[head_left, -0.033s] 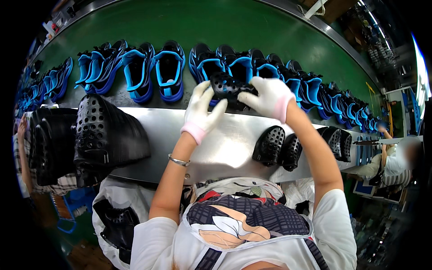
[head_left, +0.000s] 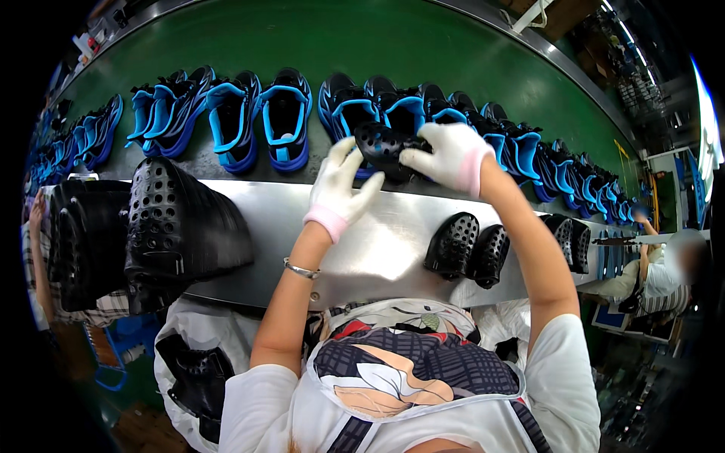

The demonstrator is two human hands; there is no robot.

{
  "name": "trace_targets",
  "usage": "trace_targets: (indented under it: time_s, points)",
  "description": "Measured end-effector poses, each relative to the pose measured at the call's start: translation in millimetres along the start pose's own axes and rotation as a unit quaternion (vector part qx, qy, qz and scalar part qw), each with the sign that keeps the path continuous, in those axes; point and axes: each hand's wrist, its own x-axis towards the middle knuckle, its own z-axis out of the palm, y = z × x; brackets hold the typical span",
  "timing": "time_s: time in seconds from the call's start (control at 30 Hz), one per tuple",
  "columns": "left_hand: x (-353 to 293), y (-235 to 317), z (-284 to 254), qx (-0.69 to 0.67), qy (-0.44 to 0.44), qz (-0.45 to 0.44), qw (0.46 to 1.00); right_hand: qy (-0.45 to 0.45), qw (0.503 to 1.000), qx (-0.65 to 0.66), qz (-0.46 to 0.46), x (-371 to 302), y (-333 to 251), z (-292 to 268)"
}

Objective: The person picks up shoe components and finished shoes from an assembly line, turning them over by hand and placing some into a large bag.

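Observation:
Between my gloved hands, above the metal ledge's far edge, is a black plastic shoe insert (head_left: 384,148) with round holes. My right hand (head_left: 458,160) is closed on its right end, thumb toward me and fingers over the far side. My left hand (head_left: 336,190) is at its left end, thumb and fingers spread; the fingertips are close to the insert, and contact is hard to tell. Just beyond, a black sneaker with blue lining (head_left: 403,112) stands in a row, toe pointing away. The insert partly covers the sneakers behind it.
Nested large black inserts (head_left: 185,223) are stacked on the left of the metal ledge (head_left: 347,253). Smaller inserts (head_left: 451,245) lie by my right forearm. Sneakers (head_left: 285,124) line the green belt (head_left: 362,38) both ways. A white bag (head_left: 177,392) holds black pieces; other people are at both sides.
The insert has turned slightly in my right hand, its holes showing less blue through them. My left hand has hardly moved.

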Motion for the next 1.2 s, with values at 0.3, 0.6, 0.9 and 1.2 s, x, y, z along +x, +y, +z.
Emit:
trace_targets:
  time_s: [0.3, 0.6, 0.9, 1.2]
  points:
    - [18.2, -7.9, 9.7, 0.123, -0.055, -0.057, 0.989, -0.042, 0.990, -0.131, 0.013, 86.8, -45.5, 2.6]
    - [76.6, -25.9, 16.0, 0.185, -0.350, -0.211, 0.894, -0.132, 0.980, -0.146, 0.042, 119.1, -61.8, 33.7]
    - [91.1, -22.1, 23.1, 0.226, -0.374, -0.213, 0.874, -0.077, 0.985, -0.153, 0.013, 147.7, -56.8, 46.4]
    - [79.6, -13.2, 16.9, 0.238, -0.350, -0.219, 0.879, -0.074, 0.978, -0.193, -0.030, 127.6, -64.7, 40.4]
